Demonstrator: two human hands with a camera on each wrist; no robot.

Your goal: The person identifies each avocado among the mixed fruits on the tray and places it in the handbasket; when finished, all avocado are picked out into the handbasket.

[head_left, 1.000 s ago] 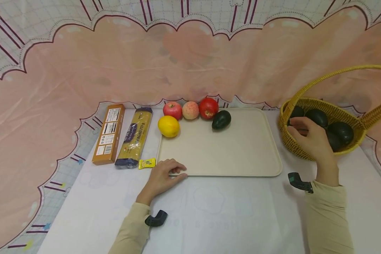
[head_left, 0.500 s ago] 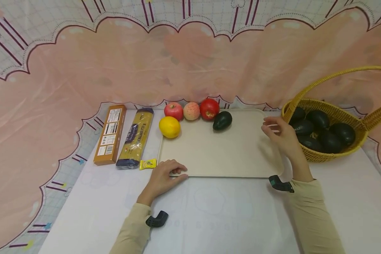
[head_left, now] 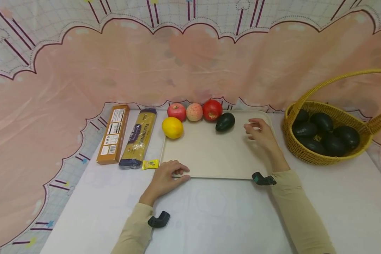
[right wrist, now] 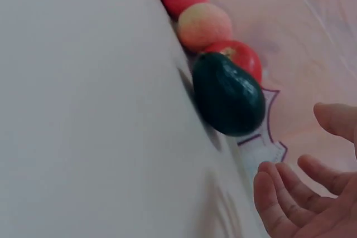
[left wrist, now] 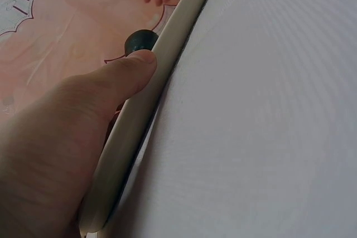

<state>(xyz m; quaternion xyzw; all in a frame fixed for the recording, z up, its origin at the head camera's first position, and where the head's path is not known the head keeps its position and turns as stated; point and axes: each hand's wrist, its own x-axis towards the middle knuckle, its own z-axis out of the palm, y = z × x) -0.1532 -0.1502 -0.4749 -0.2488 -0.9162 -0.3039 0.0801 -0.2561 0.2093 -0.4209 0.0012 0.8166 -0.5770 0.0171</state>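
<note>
My left hand (head_left: 167, 178) rests on the near left edge of a cream tray (head_left: 209, 155), its thumb lying along the rim (left wrist: 139, 98) in the left wrist view. Over the tray's right part hovers my right hand (head_left: 262, 135), fingers loosely bent and holding nothing. Just left of it a dark green avocado (head_left: 225, 122) lies on the tray, apart from the fingers; the right wrist view shows the avocado (right wrist: 228, 96) close up. Along the tray's far left are a pomegranate (head_left: 212, 110), a peach (head_left: 194, 112), an apple (head_left: 176, 112) and a yellow lemon (head_left: 172, 127).
Right of the tray stands a yellow wicker basket (head_left: 324, 160) with a tall handle, holding several avocados (head_left: 322, 122). Left of the tray lie a spaghetti packet (head_left: 139, 139), an orange-brown box (head_left: 114, 135) and a small yellow sachet (head_left: 150, 164). A patterned cloth (head_left: 146, 67) hangs behind.
My right hand has come out of the basket and moved left over the tray, towards the avocado there, carrying nothing. The left hand has stayed on the tray edge.
</note>
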